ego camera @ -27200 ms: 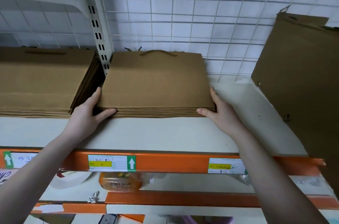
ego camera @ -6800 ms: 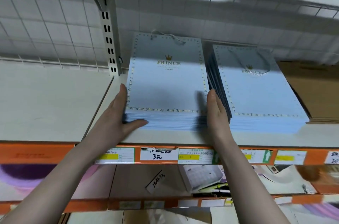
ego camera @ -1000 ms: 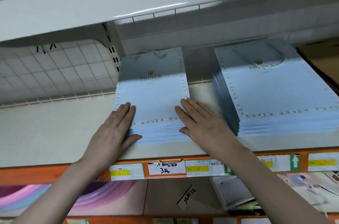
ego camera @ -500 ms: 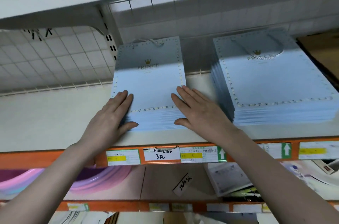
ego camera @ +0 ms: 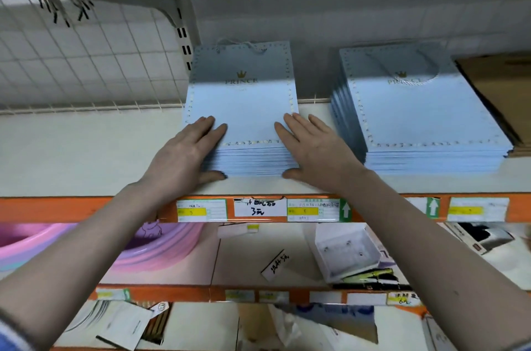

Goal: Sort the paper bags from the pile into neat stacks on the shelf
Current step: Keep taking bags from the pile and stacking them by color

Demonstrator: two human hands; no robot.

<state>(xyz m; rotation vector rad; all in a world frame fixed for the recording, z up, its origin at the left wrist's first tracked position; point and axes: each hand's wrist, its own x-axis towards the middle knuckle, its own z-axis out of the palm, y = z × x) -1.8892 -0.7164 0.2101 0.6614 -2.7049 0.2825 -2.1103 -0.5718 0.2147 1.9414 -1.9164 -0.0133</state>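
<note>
A stack of light blue paper bags [ego camera: 244, 103] marked PRINCE lies flat on the white shelf [ego camera: 86, 155]. My left hand [ego camera: 184, 155] rests on its near left corner, fingers straight on top and thumb against the front edge. My right hand [ego camera: 313, 149] lies the same way on the near right corner. A second, wider stack of blue bags [ego camera: 416, 109] sits to the right, a gap apart from the first.
Brown paper bags [ego camera: 500, 86] lie at the far right. A wire grid [ego camera: 86, 63] backs the shelf and a white bracket post [ego camera: 184, 31] stands behind the stack. An upper shelf hangs overhead. Lower shelves hold pink hoops [ego camera: 143, 247] and small boxes [ego camera: 347, 253].
Over the last second both hands have stayed flat on the stack's near corners with little movement. Several seconds ago they pressed the stack's sides.
</note>
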